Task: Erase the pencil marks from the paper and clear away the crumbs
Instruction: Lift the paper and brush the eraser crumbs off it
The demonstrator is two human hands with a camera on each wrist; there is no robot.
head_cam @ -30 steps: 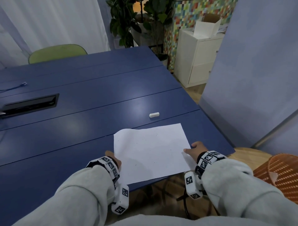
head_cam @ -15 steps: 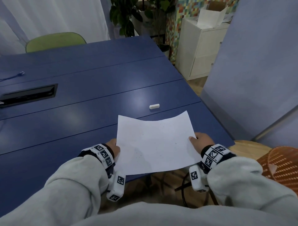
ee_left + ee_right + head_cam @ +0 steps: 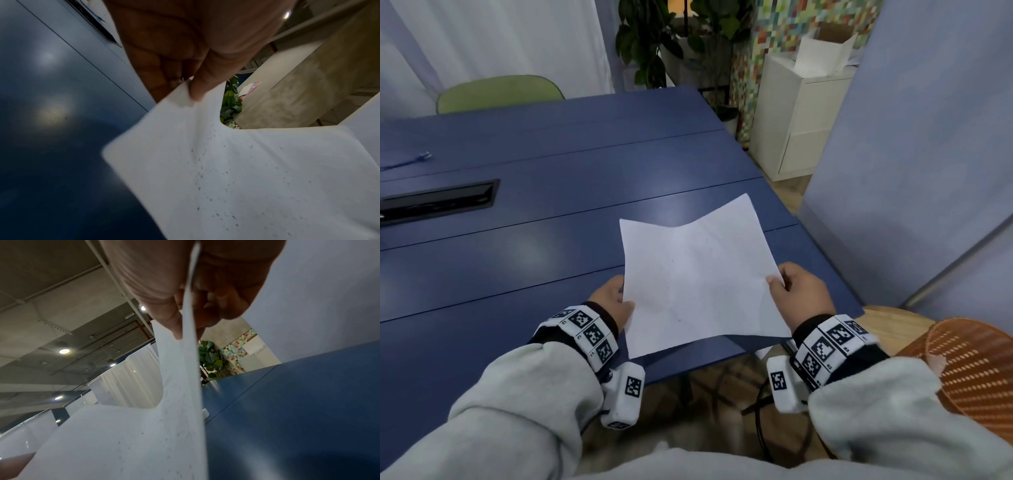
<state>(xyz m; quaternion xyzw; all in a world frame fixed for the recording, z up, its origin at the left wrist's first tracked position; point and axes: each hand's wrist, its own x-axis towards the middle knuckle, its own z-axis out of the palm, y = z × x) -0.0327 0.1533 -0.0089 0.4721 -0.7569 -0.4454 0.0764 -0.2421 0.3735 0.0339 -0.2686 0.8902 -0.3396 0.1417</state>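
A white sheet of paper [image 3: 698, 274] is held off the blue table [image 3: 534, 246], sagging along its middle like a trough. My left hand [image 3: 625, 303] pinches its left edge and my right hand [image 3: 775, 284] pinches its right edge. Dark eraser crumbs [image 3: 205, 170] lie scattered over the sheet [image 3: 246, 178], mostly along the sag. In the right wrist view the thumb presses the paper [image 3: 185, 386] against the fingers, and a small white eraser [image 3: 205, 414] shows on the table behind the sheet. The head view hides the eraser behind the paper.
An orange woven basket [image 3: 979, 370] stands on the floor to my right, below the table's corner. A grey partition [image 3: 928, 171] rises on the right. A black cable slot [image 3: 438, 200] sits in the table at left, with a green chair [image 3: 496, 92] beyond.
Both hands have lifted the paper from the table and drawn its sides up so that it sags. The raised sheet now covers the eraser in the head view.
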